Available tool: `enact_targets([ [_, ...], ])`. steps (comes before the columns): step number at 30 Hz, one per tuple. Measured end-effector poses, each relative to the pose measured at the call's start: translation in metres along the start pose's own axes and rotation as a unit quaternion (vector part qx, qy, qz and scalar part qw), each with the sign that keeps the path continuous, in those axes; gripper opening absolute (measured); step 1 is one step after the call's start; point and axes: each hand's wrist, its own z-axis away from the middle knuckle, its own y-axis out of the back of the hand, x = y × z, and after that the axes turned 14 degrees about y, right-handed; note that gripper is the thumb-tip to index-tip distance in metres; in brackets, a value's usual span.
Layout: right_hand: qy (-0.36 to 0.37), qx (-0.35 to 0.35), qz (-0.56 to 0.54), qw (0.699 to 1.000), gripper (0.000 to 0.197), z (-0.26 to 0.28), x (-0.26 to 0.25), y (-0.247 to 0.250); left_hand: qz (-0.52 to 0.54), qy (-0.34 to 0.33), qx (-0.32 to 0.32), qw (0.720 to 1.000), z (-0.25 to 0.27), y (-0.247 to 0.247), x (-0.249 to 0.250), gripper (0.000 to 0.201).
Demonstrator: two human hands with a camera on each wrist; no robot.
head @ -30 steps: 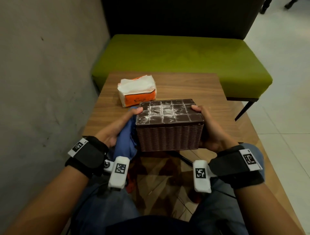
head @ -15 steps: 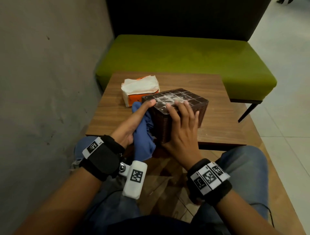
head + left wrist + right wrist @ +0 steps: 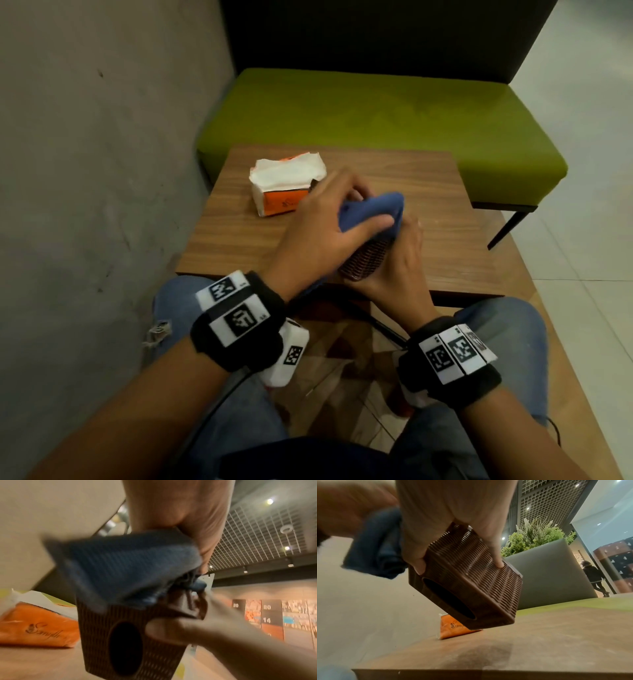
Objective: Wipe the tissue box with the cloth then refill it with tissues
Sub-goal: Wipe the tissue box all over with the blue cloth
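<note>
Cloth (image 3: 371, 214) now sits on top of the tissue box (image 3: 364, 255), pressed there under my left hand (image 3: 320, 228), thumb and fingers curled round it; a second ago it hung bunched against the box's left side. My right hand (image 3: 399, 265) has shifted from the far end to grip the near side, lifting the box tilted off the table (image 3: 445, 192), oval opening downward. Wiping is under way. Tissue pack (image 3: 286, 188) lies untouched just beyond; refill remains.
</note>
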Motion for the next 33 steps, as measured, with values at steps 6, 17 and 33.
enact_targets([
  [6, 0.004, 0.019, -0.025, 0.999, 0.095, 0.010, 0.007, 0.010, -0.049, 0.115, 0.109, 0.986, -0.031, 0.021, -0.041, 0.014],
  [17, -0.064, 0.027, -0.087, 0.994, 0.115, 0.001, -0.002, 0.009, -0.079, 0.015, 0.049, 0.996, -0.030, 0.014, -0.016, 0.019],
  [33, -0.066, 0.021, -0.108, 0.992, 0.093, 0.003, -0.006, 0.005, -0.199, -0.093, -0.058, 0.974, -0.004, 0.002, -0.012, 0.025],
])
